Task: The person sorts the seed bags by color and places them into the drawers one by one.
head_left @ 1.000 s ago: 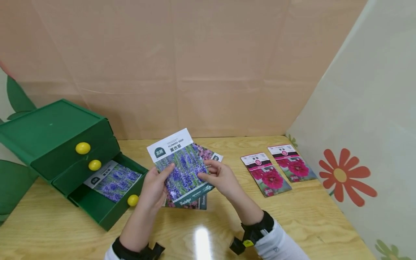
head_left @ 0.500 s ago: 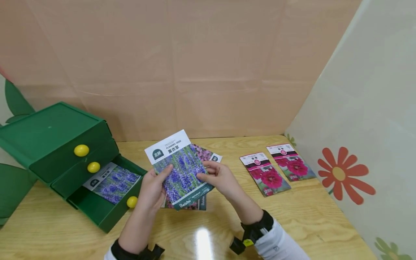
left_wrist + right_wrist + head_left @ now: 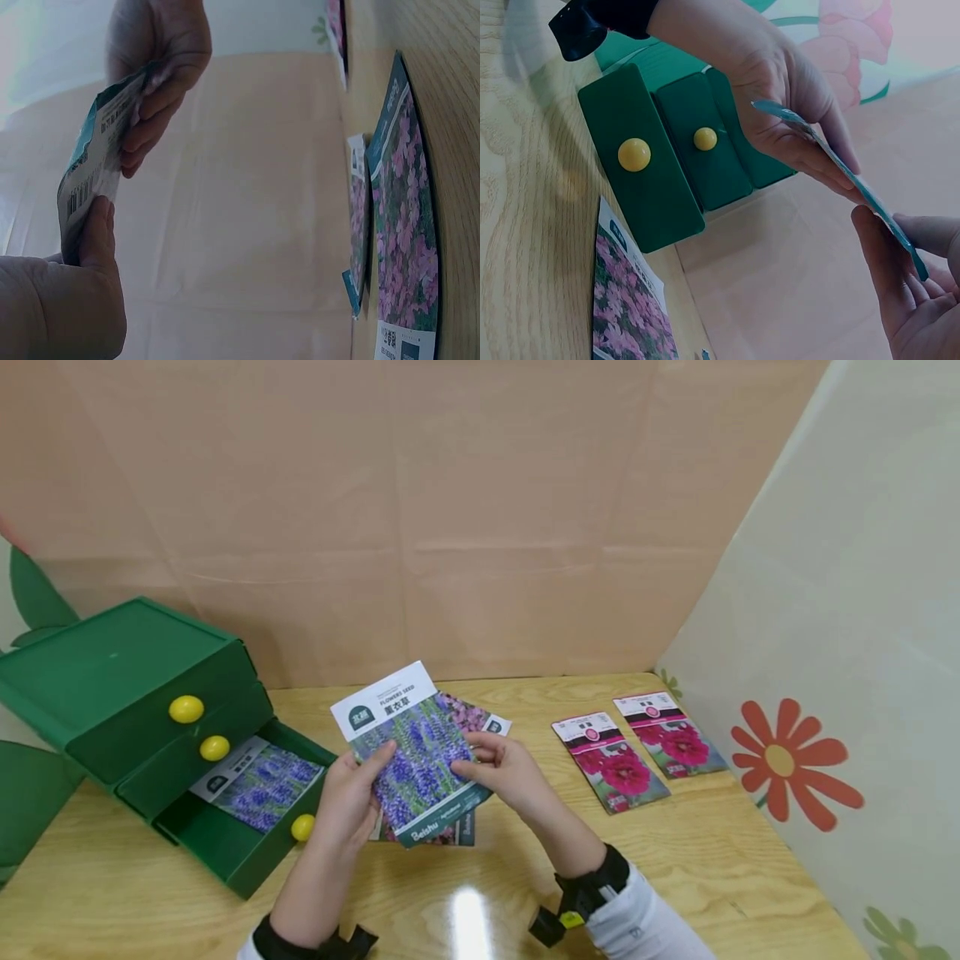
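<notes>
A lavender seed packet [image 3: 420, 752] is held up over the table, its purple flower picture facing the head camera. My left hand [image 3: 348, 797] grips its left edge, thumb on the front and fingers behind. On the opposite side, my right hand [image 3: 510, 772] pinches the lower right edge. The left wrist view shows the packet's barcoded back [image 3: 90, 165]. Beneath, a pink-flower seed packet [image 3: 409, 225] and a second pink-flower packet [image 3: 358, 217] lie on the table, partly hidden in the head view.
At left stands a green drawer box [image 3: 161, 685] with yellow knobs. Its bottom drawer [image 3: 247, 864] is pulled out, with another lavender packet [image 3: 270, 781] inside. Two magenta-flower packets, a nearer one [image 3: 611, 760] and a farther one [image 3: 671, 735], lie at right near the wall.
Both hands keep the same hold on the lavender packet. The head view has shifted very slightly; nothing was taken up or let go.
</notes>
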`<state>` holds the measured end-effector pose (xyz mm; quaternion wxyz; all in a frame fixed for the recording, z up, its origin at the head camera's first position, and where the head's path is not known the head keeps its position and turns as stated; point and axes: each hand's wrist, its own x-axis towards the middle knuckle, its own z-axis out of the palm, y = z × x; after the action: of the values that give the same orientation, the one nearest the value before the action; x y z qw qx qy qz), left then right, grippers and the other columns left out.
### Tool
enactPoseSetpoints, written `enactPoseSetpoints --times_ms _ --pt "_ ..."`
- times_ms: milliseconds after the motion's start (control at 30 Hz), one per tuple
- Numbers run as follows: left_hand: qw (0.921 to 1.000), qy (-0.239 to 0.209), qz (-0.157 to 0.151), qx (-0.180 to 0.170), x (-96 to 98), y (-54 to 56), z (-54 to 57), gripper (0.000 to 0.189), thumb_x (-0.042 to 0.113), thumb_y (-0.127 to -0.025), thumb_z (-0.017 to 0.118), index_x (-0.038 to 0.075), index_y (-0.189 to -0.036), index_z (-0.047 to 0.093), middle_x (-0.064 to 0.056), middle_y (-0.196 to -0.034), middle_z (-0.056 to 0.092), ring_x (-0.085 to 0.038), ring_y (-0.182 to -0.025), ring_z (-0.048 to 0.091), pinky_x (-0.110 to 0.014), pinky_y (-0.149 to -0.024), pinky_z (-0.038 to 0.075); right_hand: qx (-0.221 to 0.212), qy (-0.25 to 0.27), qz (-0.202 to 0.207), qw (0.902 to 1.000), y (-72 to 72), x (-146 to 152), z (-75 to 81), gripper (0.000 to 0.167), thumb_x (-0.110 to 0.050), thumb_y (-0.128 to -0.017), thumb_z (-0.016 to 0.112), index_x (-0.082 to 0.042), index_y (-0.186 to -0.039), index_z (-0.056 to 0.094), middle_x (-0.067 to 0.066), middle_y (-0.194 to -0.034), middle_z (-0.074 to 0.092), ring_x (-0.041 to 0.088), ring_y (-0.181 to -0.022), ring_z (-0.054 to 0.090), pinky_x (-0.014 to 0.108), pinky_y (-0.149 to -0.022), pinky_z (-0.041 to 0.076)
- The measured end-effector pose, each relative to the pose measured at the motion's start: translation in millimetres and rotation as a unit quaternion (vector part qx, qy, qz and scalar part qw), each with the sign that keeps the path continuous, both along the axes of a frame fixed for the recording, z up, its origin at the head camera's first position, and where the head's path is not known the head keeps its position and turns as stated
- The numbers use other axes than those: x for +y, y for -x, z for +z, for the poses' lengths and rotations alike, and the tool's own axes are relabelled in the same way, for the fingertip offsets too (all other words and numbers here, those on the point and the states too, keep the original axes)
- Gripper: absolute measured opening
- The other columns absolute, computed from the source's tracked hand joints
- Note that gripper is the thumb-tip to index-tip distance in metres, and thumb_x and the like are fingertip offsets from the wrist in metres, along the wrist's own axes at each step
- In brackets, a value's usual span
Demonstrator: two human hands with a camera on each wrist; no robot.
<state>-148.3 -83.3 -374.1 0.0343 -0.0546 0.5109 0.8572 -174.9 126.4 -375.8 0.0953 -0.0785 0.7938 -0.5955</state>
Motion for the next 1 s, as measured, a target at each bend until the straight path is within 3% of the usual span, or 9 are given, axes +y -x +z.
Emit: enactPoseSetpoints --times_ms 167,300,433,567,700,867,1000 --pt "0.9998 0.009 -0.002 -0.019 -3.4 -0.2 -2.0 0.043 0.009 -0.105 0.052 -0.006 -0.144 0.045 -0.001 -0.109 0.074 -0.011 -0.093 0.073 -0.028 -0.088 0.059 0.005 -0.028 0.017 0.9995 0.0 1.0 -1.9 0.053 -0.017 -0.096 0.07 0.006 -0.141 0.052 0.023 -0.129 0.064 0.032 -0.116 0.064 0.041 -0.095 0.056" --pt "0.9994 0.018 0.004 -0.028 -10.7 2.0 -1.6 0.044 0.01 -0.105 0.053 -0.006 -0.145 0.044 0.002 -0.103 0.074 -0.01 -0.09 0.074 -0.027 -0.085 0.059 0.023 -0.033 0.061 0.9973 2.5 3.1 -3.4 0.051 -0.018 -0.1 0.065 0.008 -0.142 0.051 0.025 -0.125 0.066 0.031 -0.112 0.066 0.038 -0.093 0.057" --pt "0.9992 0.022 0.012 -0.032 -27.8 2.9 -3.6 0.046 0.013 -0.106 0.052 -0.005 -0.147 0.041 0.007 -0.097 0.074 -0.007 -0.089 0.073 -0.024 -0.083 0.059 0.033 -0.001 0.121 0.9921 4.8 3.5 -4.1 0.046 -0.016 -0.103 0.059 0.008 -0.141 0.051 0.026 -0.127 0.065 0.029 -0.106 0.068 0.037 -0.087 0.06" --pt "0.9983 0.006 0.024 -0.052 -57.0 0.9 -8.3 0.042 0.019 -0.108 0.049 0.002 -0.145 0.04 0.013 -0.093 0.073 -0.002 -0.09 0.071 -0.02 -0.084 0.058 0.036 0.042 0.18 0.9821 6.6 2.0 -5.1 0.044 -0.016 -0.106 0.053 0.01 -0.141 0.049 0.032 -0.127 0.063 0.043 -0.106 0.067 0.048 -0.09 0.059" --pt "0.9942 -0.034 0.026 -0.099 -89.2 -2.1 -13.8 0.033 0.027 -0.108 0.045 0.015 -0.139 0.042 0.015 -0.096 0.073 0.001 -0.096 0.069 -0.019 -0.088 0.056 0.034 0.051 0.195 0.9788 7.8 3.3 -5.7 0.045 -0.019 -0.108 0.049 0.011 -0.141 0.048 0.032 -0.122 0.064 0.053 -0.107 0.064 0.054 -0.092 0.056" --pt "0.9827 -0.113 0.019 -0.145 -121.1 -5.3 -27.6 0.033 0.03 -0.107 0.044 0.026 -0.139 0.041 0.015 -0.099 0.073 0.002 -0.099 0.068 -0.019 -0.09 0.055 0.03 0.035 0.2 0.9786 7.6 5.4 -5.2 0.043 -0.019 -0.108 0.049 0.011 -0.139 0.051 0.032 -0.121 0.065 0.043 -0.106 0.068 0.046 -0.091 0.058" --pt "0.9762 -0.159 0.005 -0.147 -142.1 -9.6 -42.6 0.03 0.025 -0.109 0.041 0.031 -0.139 0.038 0.012 -0.099 0.074 -0.001 -0.097 0.07 -0.02 -0.091 0.055 0.031 0.027 0.205 0.9778 6.4 4.4 -4.5 0.041 -0.019 -0.107 0.05 0.01 -0.137 0.053 0.034 -0.122 0.063 0.04 -0.105 0.069 0.044 -0.091 0.059"
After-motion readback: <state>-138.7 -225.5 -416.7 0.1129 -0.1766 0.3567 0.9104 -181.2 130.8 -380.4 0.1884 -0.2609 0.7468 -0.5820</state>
